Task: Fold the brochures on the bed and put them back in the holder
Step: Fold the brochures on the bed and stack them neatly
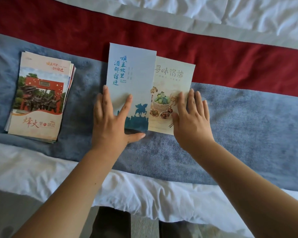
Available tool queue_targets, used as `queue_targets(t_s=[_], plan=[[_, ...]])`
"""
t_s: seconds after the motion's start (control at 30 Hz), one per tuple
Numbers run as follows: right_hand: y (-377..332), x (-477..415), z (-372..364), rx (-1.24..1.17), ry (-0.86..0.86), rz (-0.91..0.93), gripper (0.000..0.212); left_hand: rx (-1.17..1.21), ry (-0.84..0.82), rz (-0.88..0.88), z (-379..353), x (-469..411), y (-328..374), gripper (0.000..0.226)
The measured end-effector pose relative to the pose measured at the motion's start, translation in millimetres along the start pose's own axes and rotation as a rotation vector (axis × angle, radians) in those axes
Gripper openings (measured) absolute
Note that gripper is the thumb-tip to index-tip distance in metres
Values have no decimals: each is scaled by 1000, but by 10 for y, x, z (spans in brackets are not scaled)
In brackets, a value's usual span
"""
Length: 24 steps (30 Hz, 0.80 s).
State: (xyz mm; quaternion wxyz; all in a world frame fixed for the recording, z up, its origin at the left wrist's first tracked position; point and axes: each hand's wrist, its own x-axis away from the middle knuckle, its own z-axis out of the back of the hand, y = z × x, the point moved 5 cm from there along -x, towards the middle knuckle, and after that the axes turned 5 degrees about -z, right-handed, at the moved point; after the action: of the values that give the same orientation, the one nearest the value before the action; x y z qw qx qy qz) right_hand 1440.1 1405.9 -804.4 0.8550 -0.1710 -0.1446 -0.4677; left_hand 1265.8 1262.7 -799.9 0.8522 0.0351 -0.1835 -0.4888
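A pale blue brochure (131, 73) with blue lettering and a horse-rider silhouette lies folded on the bed runner, overlapping a cream brochure (174, 78) printed with food pictures. My left hand (113, 121) lies flat on the blue brochure's lower left part, with fingers spread and thumb along its bottom edge. My right hand (191, 117) rests flat with straight fingers on the cream brochure's lower right corner. A stack of folded brochures (40, 98) with a red gate picture on top sits apart at the left. No holder is in view.
The brochures lie on a blue band (248, 121) of the bed runner, with a red band (230, 60) behind it. White bedding (213, 9) lies beyond, and a white sheet edge (41, 169) hangs in front near my legs.
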Motion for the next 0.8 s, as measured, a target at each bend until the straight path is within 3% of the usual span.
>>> queue_targets(t_s=[0.2,0.37,0.43,0.57,0.7,0.8], plan=[[-29,-44,-22,-50,-41,-11,69,146,-16,-27,-25,-38,-72,113],[-241,-102,-23,-229,-8,-176,63,298,11,58,-31,-79,-61,121],[-502,-159,-37,-318,-17,-156,62,328,8,73,-47,-97,-10,121],[-987,-216,-109,-472,-42,-138,64,350,89,73,-14,-89,-45,104],[-980,-192,-161,-400,-33,-104,74,308,56,74,-32,-107,-67,97],[-922,-183,-168,-322,-65,-62,70,281,23,83,-30,-122,-70,104]])
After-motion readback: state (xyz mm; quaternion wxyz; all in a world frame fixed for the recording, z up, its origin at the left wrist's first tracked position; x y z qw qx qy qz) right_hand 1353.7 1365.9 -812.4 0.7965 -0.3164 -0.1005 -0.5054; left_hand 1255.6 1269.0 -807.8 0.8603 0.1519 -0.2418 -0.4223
